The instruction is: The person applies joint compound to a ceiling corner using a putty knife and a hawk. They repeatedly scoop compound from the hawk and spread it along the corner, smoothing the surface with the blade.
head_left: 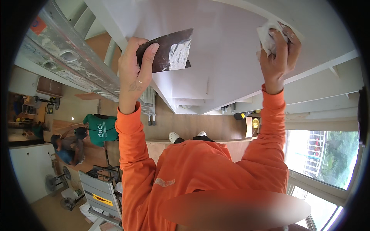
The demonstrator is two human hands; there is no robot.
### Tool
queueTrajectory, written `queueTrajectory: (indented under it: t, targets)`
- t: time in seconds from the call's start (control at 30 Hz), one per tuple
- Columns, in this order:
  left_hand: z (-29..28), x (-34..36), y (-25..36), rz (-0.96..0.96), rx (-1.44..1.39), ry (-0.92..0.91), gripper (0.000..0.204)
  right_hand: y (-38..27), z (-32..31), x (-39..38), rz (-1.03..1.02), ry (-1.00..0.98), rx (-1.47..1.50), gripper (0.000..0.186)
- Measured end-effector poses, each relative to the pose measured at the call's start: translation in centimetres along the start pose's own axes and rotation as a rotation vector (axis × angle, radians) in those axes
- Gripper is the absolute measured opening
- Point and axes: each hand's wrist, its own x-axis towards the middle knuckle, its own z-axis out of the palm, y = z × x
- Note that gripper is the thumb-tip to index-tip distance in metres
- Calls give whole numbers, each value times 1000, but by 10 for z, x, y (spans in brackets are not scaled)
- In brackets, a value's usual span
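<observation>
Left hand [133, 65] clamped on scraper [169, 50] near its handle end, blade thin, stiff, light; right hand [279, 52] fisted around soft rag [266, 36] against white panel [227, 57]

Left hand [135, 63] raised at upper centre-left, gripping a wide dark putty knife [169, 50] with a white smear on the blade, blade flat against the white ceiling panel [223, 46]. Right hand [279, 54] at upper right, clutching a crumpled white cloth [266, 37] pressed to the same panel. Both sleeves orange. Aluminium ladder [69, 57] runs diagonally in the upper left. Lower left: another person in a green shirt [102, 131], floor fans [54, 181]. Window [327, 161] lower right.
</observation>
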Motion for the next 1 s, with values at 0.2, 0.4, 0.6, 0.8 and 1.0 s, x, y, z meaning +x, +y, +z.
queueTrajectory:
  t: [0.2,0.4,0.6,0.8,1.0]
  targets:
    - [1,-1,-5,49,-3,15,17,28,-12,26,-286,-239,-39,48]
    - [1,-2,-3,17,7,27,17,29,-5,54,-461,-302,-62,46]
    - [2,-2,-6,25,-42,27,16,26,11,59,-532,-249,-145,32]
    - [2,0,-13,155,-32,39,15,39,-15,55,-525,-501,-337,60]
    - [5,-4,-12,67,-56,62,14,47,-3,62,-627,-423,-254,57]
